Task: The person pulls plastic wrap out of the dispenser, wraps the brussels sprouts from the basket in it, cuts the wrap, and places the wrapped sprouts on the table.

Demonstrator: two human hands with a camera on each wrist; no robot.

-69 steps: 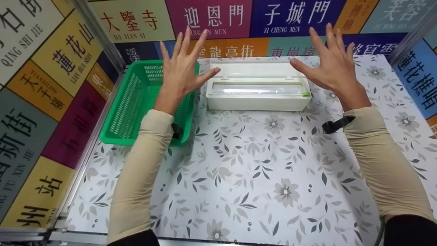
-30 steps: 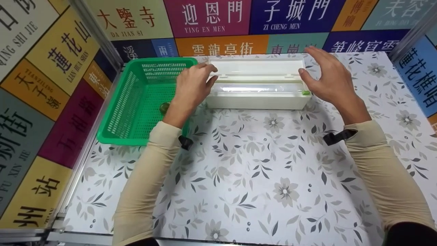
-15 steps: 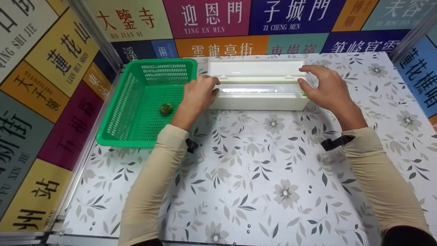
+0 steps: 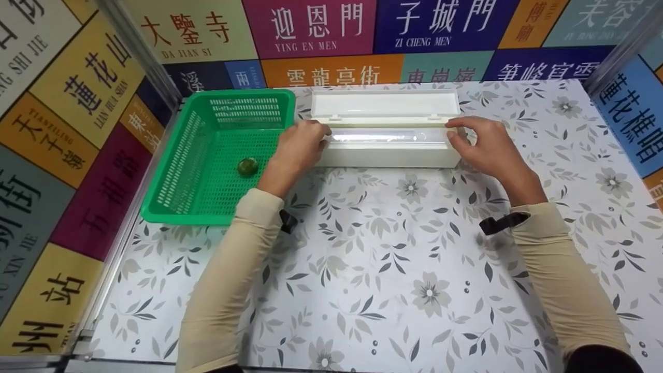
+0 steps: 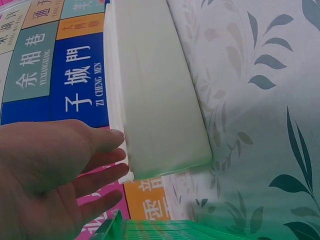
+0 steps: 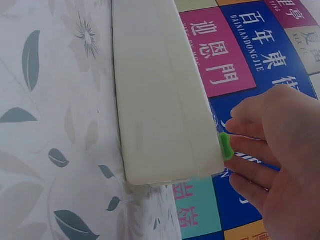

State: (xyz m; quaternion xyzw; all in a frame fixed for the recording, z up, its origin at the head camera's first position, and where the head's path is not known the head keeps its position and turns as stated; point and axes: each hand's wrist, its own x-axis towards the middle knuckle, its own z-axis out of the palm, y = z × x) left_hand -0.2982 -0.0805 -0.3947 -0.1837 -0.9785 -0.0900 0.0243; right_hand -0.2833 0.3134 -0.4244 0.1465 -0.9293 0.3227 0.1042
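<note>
Of the hands, the left hand (image 4: 299, 147) is at the left end of a long white box (image 4: 386, 158), and the right hand (image 4: 487, 142) is at the right end. Both have bent fingers close to the box's top edge. In the left wrist view the thumb touches that edge. In the right wrist view the fingers look to touch a small green tab (image 6: 226, 146). I cannot tell if either hand is pinching anything. One hand at each end probably helps keep such a long thing steady.

The box sits near the back edge of the worktop (image 4: 362, 223), with its long side facing the person. That seems handy, since both arms can reach it. Its lid (image 4: 386, 104) is tipped up behind, likely to leave room to get at the clear roll (image 4: 378, 135) inside.

A green basket (image 4: 186, 218) stands left of the box, towards the back left corner of the worktop. One round green thing (image 4: 247, 167) lies in it, and the high sides should stop it rolling away
</note>
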